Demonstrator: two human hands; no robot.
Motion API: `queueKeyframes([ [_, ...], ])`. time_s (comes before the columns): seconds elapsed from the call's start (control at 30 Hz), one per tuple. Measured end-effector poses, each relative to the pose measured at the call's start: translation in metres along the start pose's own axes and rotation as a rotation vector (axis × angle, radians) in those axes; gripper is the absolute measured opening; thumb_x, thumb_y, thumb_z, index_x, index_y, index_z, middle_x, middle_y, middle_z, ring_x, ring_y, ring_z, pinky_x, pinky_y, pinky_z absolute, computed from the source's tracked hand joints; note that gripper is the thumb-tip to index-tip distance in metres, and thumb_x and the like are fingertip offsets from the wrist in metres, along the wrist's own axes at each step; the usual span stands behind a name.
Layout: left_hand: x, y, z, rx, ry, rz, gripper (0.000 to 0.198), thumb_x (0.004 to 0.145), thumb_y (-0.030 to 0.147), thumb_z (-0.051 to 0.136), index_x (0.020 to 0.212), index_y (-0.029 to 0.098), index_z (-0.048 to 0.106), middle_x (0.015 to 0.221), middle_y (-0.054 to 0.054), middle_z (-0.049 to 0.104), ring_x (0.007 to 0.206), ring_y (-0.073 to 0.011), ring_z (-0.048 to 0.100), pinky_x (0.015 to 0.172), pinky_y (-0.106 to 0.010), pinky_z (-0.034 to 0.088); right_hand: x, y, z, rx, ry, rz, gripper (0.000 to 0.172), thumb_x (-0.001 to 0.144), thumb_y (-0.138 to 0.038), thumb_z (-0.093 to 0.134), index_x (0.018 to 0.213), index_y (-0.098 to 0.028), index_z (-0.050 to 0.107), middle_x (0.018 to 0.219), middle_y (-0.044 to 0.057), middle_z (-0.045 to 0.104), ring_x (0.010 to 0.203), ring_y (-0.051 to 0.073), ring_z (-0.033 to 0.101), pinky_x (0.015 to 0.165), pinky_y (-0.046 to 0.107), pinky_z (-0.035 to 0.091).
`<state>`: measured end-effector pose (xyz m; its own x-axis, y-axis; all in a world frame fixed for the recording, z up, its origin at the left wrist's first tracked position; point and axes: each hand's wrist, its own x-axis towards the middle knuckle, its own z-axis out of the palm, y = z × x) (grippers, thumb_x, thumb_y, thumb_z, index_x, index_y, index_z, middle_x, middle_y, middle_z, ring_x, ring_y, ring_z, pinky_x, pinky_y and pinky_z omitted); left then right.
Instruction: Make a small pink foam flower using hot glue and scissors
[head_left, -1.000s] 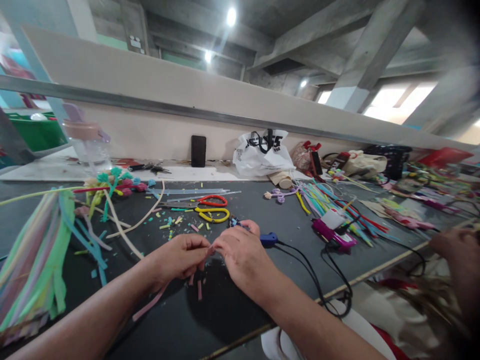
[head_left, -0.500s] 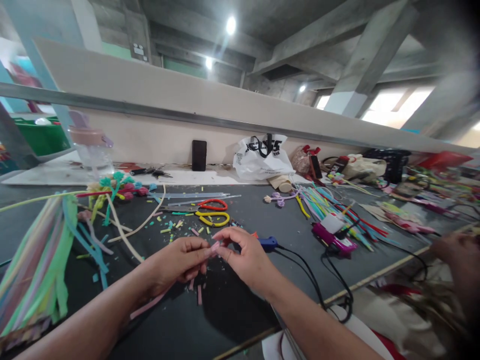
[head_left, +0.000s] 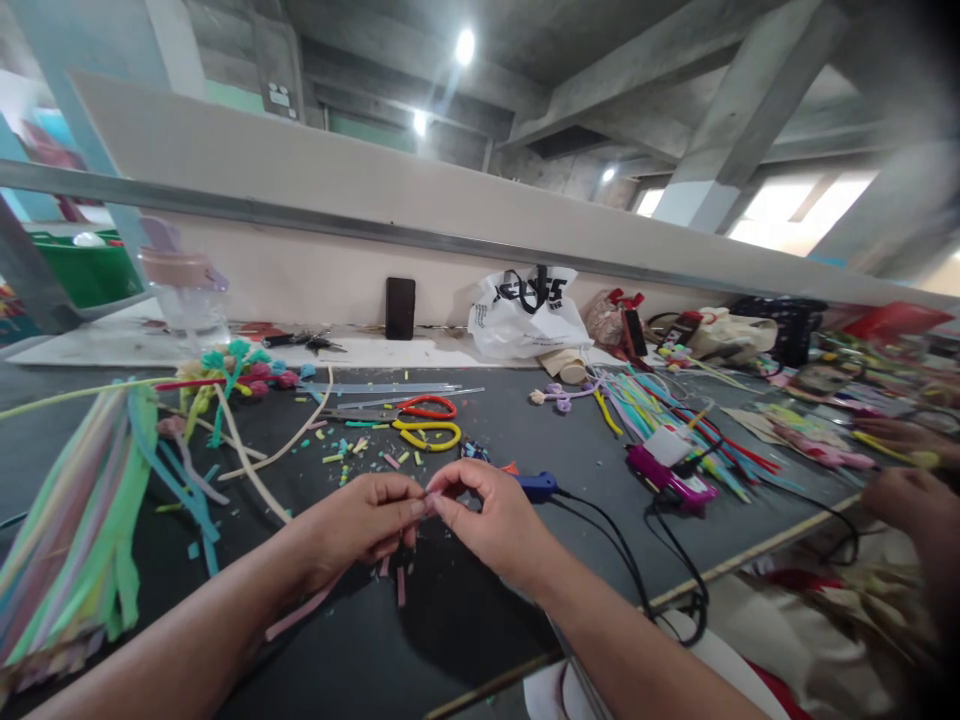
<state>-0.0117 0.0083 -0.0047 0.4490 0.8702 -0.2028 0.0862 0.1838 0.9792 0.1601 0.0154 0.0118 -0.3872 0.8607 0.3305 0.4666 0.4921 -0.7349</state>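
Observation:
Both hands meet above the dark tabletop, their fingertips pinched together on a small pink strip [head_left: 430,503]. My left hand [head_left: 379,515] has its fingers curled in, and a longer pink strip [head_left: 300,612] trails below its wrist. My right hand [head_left: 484,510] pinches from the other side with thumb and forefinger. Most of the small piece is hidden by the fingers. Short pink offcuts [head_left: 400,585] lie under the hands. Scissors with red and yellow handles [head_left: 427,432] lie just beyond them. A blue glue gun [head_left: 536,487] rests beside my right hand.
At left lies a bundle of pastel strips [head_left: 82,510] near colourful flower shapes [head_left: 232,370]. A phone [head_left: 400,308] and white bag [head_left: 529,315] stand against the partition. A purple glue gun [head_left: 671,478] with cords lies right. Another person's hands [head_left: 911,500] work at far right.
The pink piece shows less between my fingertips; my hands stay nearly in place. At far right, the other person's second hand now shows with a yellow piece.

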Motion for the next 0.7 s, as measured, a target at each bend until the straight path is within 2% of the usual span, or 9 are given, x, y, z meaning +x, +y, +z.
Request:
queueKeyframes([
  [0.2,0.0004,-0.0021,0.0023,0.056,0.04,0.007,0.028,0.076,0.041,0.057,0.075,0.013,0.057,0.058,0.005,0.05,0.041,-0.0035,0.032,0.041,-0.019,0.019,-0.0014,0.0024,0.0036,-0.03,0.027,-0.024,0.012,0.069,-0.006,0.055,0.071,-0.016,0.06,0.07,0.001,0.061,0.067,0.012,0.056,0.066,0.024,0.045],
  [0.3,-0.0014,0.0005,0.0029,0.002,0.011,0.003,0.03,0.076,0.043,0.057,0.071,0.013,0.056,0.058,0.004,0.05,0.042,-0.0037,0.032,0.042,-0.02,0.018,-0.0009,0.0039,0.005,-0.054,0.03,-0.029,0.013,0.067,-0.004,0.053,0.069,-0.016,0.059,0.07,0.001,0.06,0.066,0.012,0.055,0.064,0.023,0.044],
  [0.43,-0.0027,0.003,0.0015,-0.086,-0.034,-0.001,0.035,0.075,0.046,0.058,0.066,0.013,0.054,0.049,0.007,0.042,0.042,-0.0039,0.027,0.043,-0.021,0.016,0.0008,0.0051,0.0048,-0.071,0.028,-0.027,0.016,0.064,-0.002,0.051,0.069,-0.016,0.058,0.068,0.0,0.06,0.066,0.012,0.055,0.064,0.023,0.044],
  [0.6,-0.0018,0.002,0.003,-0.019,-0.002,-0.001,0.037,0.075,0.049,0.057,0.064,0.013,0.055,0.045,0.007,0.037,0.042,-0.0053,0.028,0.044,-0.021,0.017,0.0014,0.0061,0.0034,-0.066,0.029,-0.035,0.015,0.065,-0.004,0.052,0.068,-0.017,0.058,0.067,-0.001,0.06,0.065,0.012,0.056,0.064,0.023,0.043],
  [0.7,-0.0002,0.0008,0.0041,0.014,0.021,0.009,0.036,0.074,0.047,0.057,0.063,0.013,0.055,0.048,0.007,0.041,0.043,-0.0054,0.028,0.044,-0.021,0.019,0.0009,0.0062,0.004,-0.06,0.031,-0.053,0.014,0.064,-0.005,0.052,0.067,-0.017,0.057,0.066,-0.001,0.059,0.065,0.012,0.055,0.063,0.022,0.043],
])
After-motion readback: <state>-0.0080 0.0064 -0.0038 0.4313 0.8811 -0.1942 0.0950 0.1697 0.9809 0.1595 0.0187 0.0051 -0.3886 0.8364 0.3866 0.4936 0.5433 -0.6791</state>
